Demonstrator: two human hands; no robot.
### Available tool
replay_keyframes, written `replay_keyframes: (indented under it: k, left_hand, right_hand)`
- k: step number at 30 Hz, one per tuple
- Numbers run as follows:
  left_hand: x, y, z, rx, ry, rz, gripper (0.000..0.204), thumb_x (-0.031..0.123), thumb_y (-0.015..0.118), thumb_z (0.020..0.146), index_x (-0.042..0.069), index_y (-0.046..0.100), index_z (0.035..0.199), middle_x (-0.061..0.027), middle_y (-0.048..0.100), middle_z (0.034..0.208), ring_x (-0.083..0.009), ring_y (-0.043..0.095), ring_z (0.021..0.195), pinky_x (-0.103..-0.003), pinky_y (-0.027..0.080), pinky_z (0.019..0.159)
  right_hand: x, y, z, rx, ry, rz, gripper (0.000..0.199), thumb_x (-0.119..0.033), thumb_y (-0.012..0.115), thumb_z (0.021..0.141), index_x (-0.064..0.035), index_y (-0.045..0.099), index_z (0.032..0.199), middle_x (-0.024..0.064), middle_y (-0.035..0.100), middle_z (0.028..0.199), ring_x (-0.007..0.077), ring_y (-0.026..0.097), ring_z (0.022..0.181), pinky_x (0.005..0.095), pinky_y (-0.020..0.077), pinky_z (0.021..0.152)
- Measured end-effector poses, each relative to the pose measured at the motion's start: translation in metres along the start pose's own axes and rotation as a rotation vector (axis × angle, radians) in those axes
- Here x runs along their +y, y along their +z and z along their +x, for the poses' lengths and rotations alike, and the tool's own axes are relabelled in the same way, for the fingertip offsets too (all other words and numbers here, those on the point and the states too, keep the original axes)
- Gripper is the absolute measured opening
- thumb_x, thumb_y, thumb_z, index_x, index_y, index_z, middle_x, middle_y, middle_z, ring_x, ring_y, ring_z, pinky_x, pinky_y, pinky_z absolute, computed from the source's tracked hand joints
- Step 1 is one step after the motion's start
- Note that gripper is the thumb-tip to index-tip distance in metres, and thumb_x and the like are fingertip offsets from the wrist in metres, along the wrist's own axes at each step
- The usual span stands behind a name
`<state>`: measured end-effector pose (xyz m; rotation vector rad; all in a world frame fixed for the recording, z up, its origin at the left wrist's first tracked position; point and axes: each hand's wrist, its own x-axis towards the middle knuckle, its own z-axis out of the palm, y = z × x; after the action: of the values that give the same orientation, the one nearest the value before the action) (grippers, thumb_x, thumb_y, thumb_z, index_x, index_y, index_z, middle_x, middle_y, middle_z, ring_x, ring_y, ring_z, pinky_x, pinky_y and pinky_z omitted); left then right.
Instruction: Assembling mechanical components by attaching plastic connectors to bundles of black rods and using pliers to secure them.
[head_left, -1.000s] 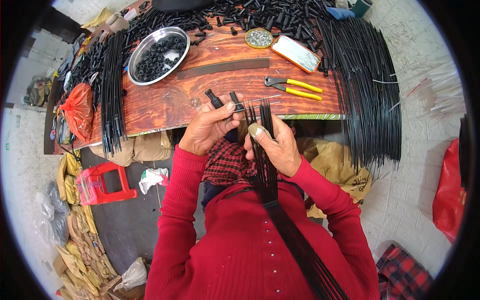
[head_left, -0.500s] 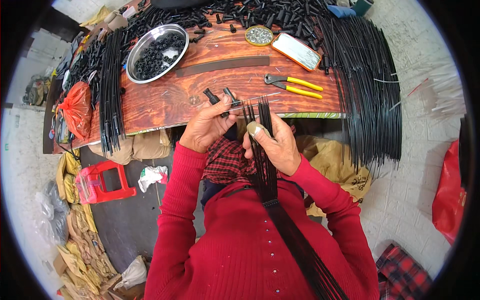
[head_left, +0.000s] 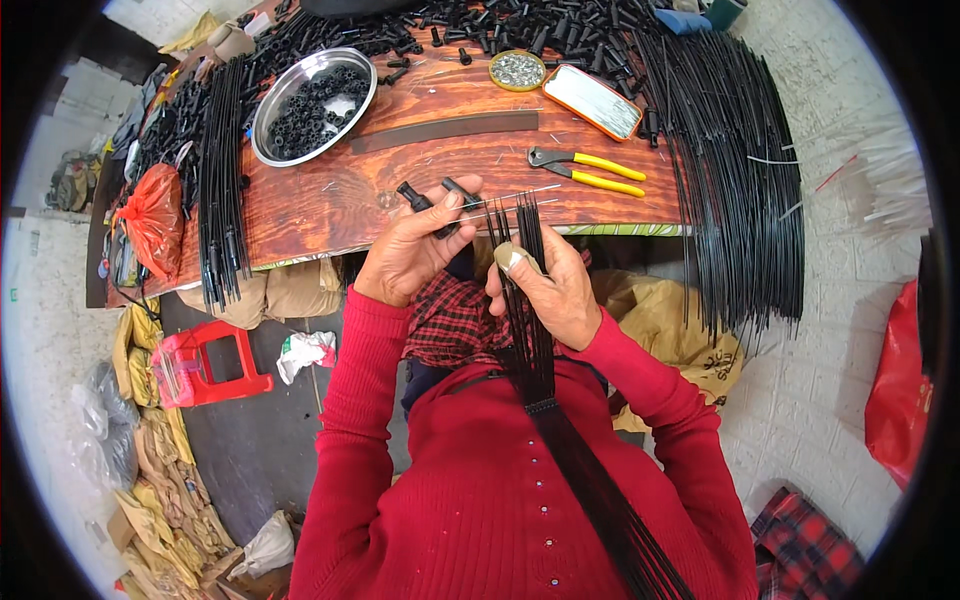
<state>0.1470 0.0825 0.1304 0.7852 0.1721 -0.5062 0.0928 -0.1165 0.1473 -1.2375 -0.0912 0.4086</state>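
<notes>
Closed around two black plastic tube fittings (head_left: 411, 195), my left hand (head_left: 400, 255) is above the table's near edge. Thin silvery wires (head_left: 538, 190) run rightward from its fingertips to the tops of a bundle of thin black rods (head_left: 530, 350). My right hand (head_left: 560, 300) grips that bundle near its upper ends, with the thumb pressed across it. A tan cover wraps this thumb. Below the hand the rods narrow at a band and lie down across my red sweater. The fingers behind the rods are partly hidden.
On the wooden table (head_left: 440, 150) are a steel bowl (head_left: 262, 135) of black rings, yellow-handled pincers (head_left: 600, 172), a tray of wires (head_left: 595, 102) and a round dish (head_left: 518, 70). Black rods (head_left: 735, 200) hang over the right edge. A red stool (head_left: 235, 385) stands below left.
My left hand has shifted slightly left, and the black fittings in it have tilted and moved left too. My right hand and the rod bundle stay put.
</notes>
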Motion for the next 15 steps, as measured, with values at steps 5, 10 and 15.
replay_keyframes:
  k: [5,10,15]
  left_hand:
    - [0.006,0.005,-0.004,-0.022,-0.011,0.037,0.038,0.011,0.066,0.093,-0.004,0.057,0.126,-0.004,0.064,0.102,-0.0095,0.064,0.085,-0.022,0.058,0.075]
    - [0.002,-0.008,0.0,-0.059,-0.012,0.06,0.038,0.012,0.066,0.093,-0.004,0.058,0.125,-0.0048,0.065,0.101,-0.0092,0.064,0.085,-0.021,0.058,0.075]
    - [-0.003,-0.013,0.004,-0.081,-0.007,0.014,0.034,0.014,0.068,0.092,-0.003,0.06,0.121,-0.0034,0.064,0.095,-0.0087,0.063,0.082,-0.021,0.058,0.073]
  right_hand:
    - [0.001,0.0,0.001,-0.008,-0.001,0.013,0.02,-0.021,0.052,0.102,-0.0017,0.048,0.103,0.0104,0.064,0.081,0.0146,0.064,0.064,0.0253,0.0527,0.059]
    - [0.0,0.001,0.001,-0.013,0.001,0.003,0.02,-0.021,0.052,0.102,-0.0013,0.049,0.105,0.0102,0.064,0.081,0.0145,0.064,0.064,0.0253,0.0526,0.059]
    - [0.001,0.001,0.002,-0.015,-0.005,0.001,0.021,-0.021,0.051,0.103,-0.0008,0.049,0.106,0.0097,0.064,0.081,0.0142,0.064,0.063,0.0252,0.0527,0.059]
